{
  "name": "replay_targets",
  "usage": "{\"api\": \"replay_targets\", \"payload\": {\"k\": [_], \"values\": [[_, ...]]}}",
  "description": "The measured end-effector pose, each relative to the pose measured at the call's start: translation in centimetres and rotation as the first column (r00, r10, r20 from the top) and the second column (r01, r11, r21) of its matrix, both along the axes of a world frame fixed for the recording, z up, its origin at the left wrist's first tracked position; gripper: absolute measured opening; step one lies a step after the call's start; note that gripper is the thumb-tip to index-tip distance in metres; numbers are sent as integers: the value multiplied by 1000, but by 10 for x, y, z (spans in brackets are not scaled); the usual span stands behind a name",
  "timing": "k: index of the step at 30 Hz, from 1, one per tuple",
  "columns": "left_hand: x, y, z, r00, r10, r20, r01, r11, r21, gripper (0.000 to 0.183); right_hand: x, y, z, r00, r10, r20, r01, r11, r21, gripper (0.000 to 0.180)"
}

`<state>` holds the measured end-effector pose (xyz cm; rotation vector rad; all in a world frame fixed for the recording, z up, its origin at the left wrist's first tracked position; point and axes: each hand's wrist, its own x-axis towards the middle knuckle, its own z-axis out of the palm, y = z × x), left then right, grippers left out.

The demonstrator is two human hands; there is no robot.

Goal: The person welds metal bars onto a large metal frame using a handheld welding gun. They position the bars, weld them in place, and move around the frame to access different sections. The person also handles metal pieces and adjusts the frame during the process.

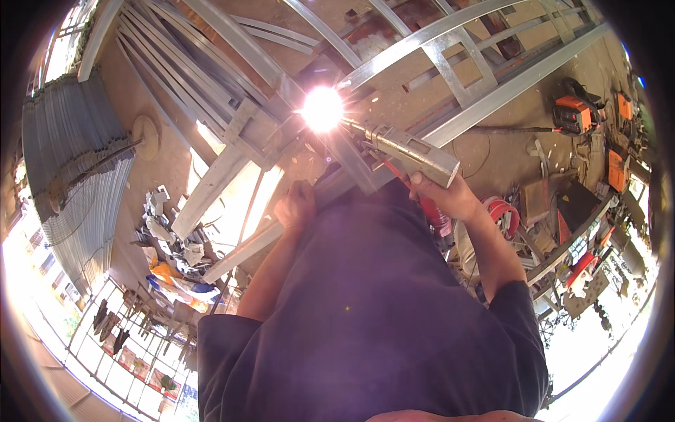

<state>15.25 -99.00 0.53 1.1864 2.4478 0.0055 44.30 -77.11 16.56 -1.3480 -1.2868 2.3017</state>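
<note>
My right hand [443,195] grips a boxy metal welding tool [416,153] with a slot in its side. Its thin front end reaches a blinding welding arc [322,109], whose glare hides the joint behind it. Around the arc, several galvanised steel members meet, including a flat bar [350,161] and a steel piece with a rectangular opening [253,134]. My left hand [296,204], fingers curled, is on a rectangular steel tube [245,252] that slants across in front of my body. A red-bodied power tool [436,216] is partly hidden below my right hand.
A galvanised steel frame [519,92] spans the upper right. Long steel profiles [174,58] lie at upper left, above metal offcuts [169,221]. Corrugated sheets [74,132] stand at left. An orange-and-black welding machine [572,113] with a cable and a red reel [501,211] are at right.
</note>
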Motion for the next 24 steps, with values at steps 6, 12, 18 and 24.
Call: {"api": "replay_targets", "payload": {"k": [6, 12, 18, 24], "values": [[6, 15, 21, 1000, 15, -27, -12, 991, 131, 29, -11, -19, 3, 999, -8, 32, 4, 991, 135, 37], [9, 16, 24, 1000, 20, -4, -19, 984, 178, 34, -17, -8, 3, 998, 10, 67, -24, 974, 226, 41], [9, 16, 26, 1000, -17, 6, 16, 987, 159, 35, 0, -40, 36, 993, -101, 59, 83, 963, 256, 33], [5, 10, 22, 999, -48, -23, 52, 976, 211, 37, 16, -101, 62, 969, -234, 81, 202, 935, 292, 34]]}}
